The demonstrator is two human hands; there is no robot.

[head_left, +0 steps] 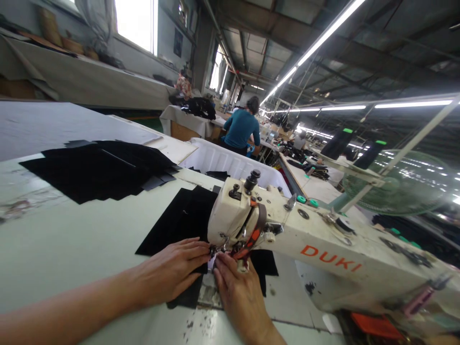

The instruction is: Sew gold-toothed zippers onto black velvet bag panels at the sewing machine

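A cream DUKI sewing machine [287,230] stands on the pale table [72,239]. A piece of black fabric [183,215] lies under its needle end. My left hand [176,270] rests flat on this fabric left of the needle, fingers stretched toward the presser foot. My right hand [237,287] lies in front of the needle, fingers extended and pressing a small white piece [212,262] beside the foot. The needle itself is hidden behind the machine head and my fingertips.
A stack of black fabric pieces [104,167] lies on the table to the far left. A white plastic bin [230,163] sits behind the machine. A green fan [402,184] stands at the right. A person in a teal shirt [241,129] works farther back.
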